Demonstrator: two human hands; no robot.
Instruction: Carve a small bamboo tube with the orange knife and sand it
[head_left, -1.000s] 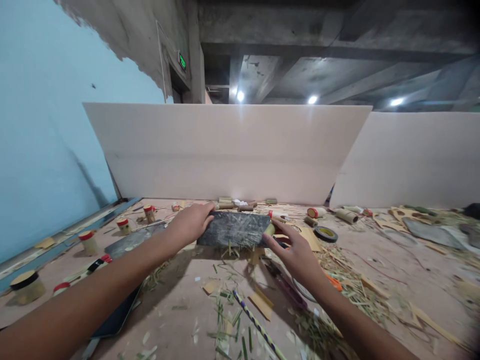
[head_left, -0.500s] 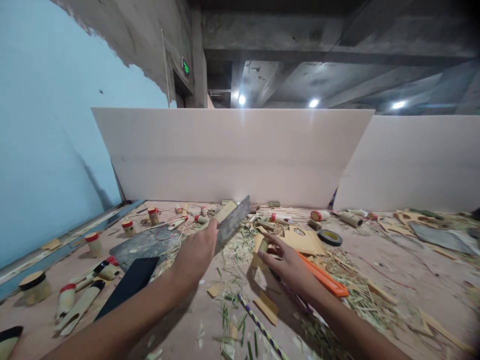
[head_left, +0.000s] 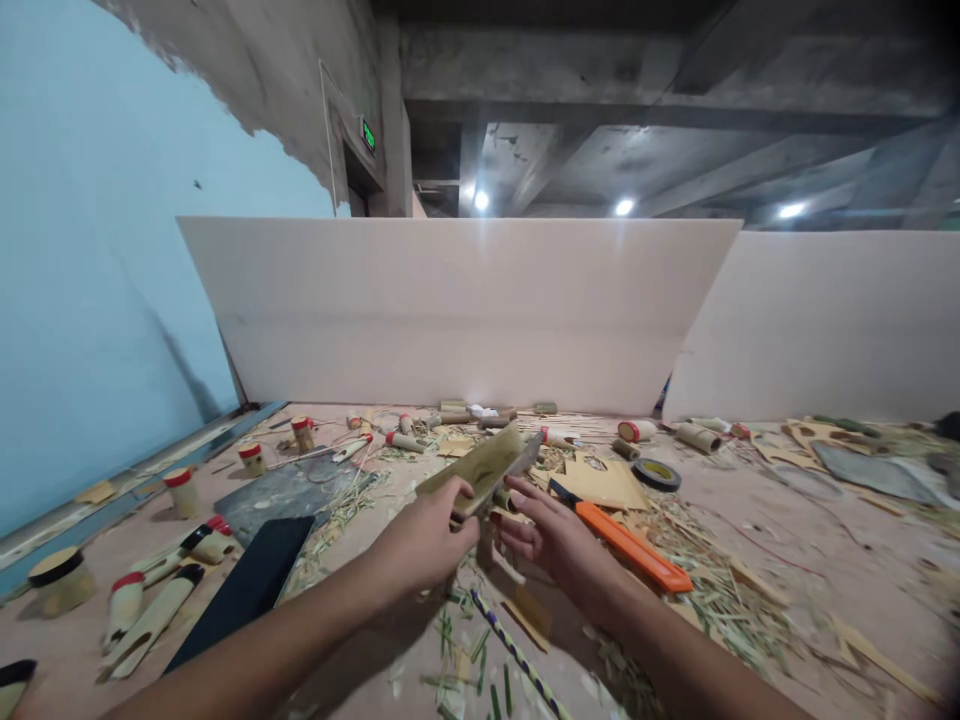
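My left hand [head_left: 431, 535] is closed on a flat yellowish-green board [head_left: 476, 465] and a thin grey plate [head_left: 519, 462] beside it, both tilted up to the right. Just right of them is my right hand [head_left: 559, 530], its fingers apart and curved. A short bamboo tube [head_left: 508, 502] shows at its fingertips, partly hidden; whether the hand grips it cannot be made out. An orange-handled cutter [head_left: 634, 545] lies right of my right hand.
A dark slab [head_left: 244, 590] and bamboo tubes [head_left: 154, 620] lie at the left. Black tape [head_left: 658, 474], a cut board [head_left: 604, 482] and shavings spread at the right. A patterned cord [head_left: 517, 655] lies in front. White panels [head_left: 465, 310] stand behind.
My left hand has moved right and lower, bringing the board and plate close to my right hand. The board's broad face now shows. My right hand has shifted slightly toward the front.
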